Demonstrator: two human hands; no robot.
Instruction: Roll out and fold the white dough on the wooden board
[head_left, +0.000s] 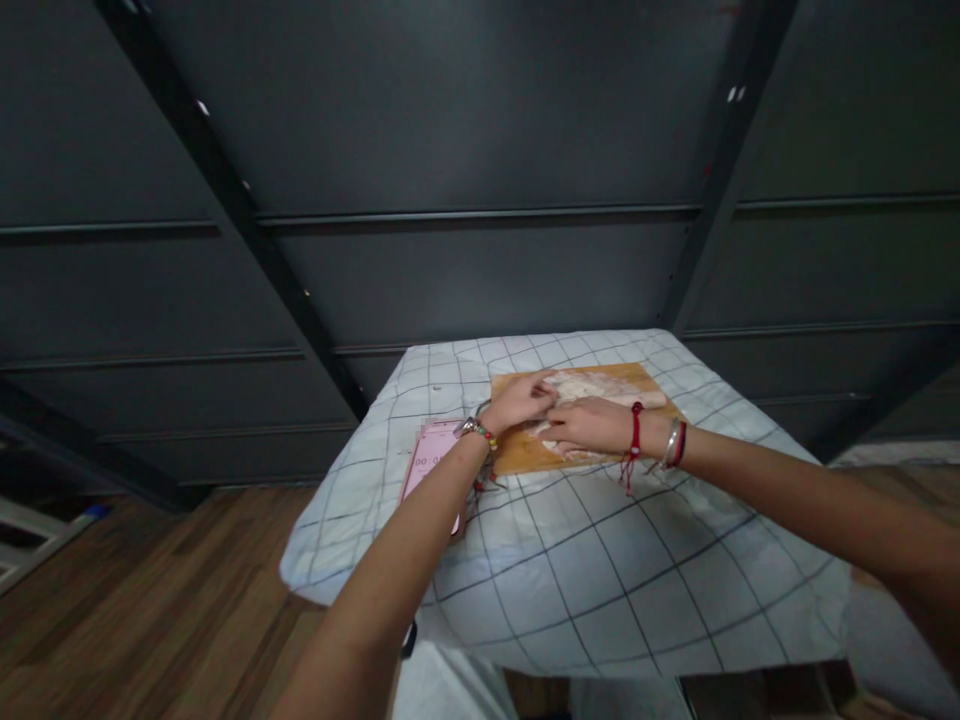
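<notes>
A pale, floury piece of dough [600,387] lies across a wooden board [517,459], with white flour smeared around it. My left hand [523,398] is over the board's left side, its fingers curled at the near left edge of the dough. Just to its right, my right hand [589,425] has its fingers closed at the same spot, thumb below. The two sets of fingertips almost meet there. They partly hide the dough between them. Bracelets circle both wrists.
A phone [429,458] showing a timer lies left of the board, partly behind my left forearm. The small table has a white checked cloth [600,560]. Dark panels [480,280] stand right behind it. Wooden flooring [202,590] shows at the left.
</notes>
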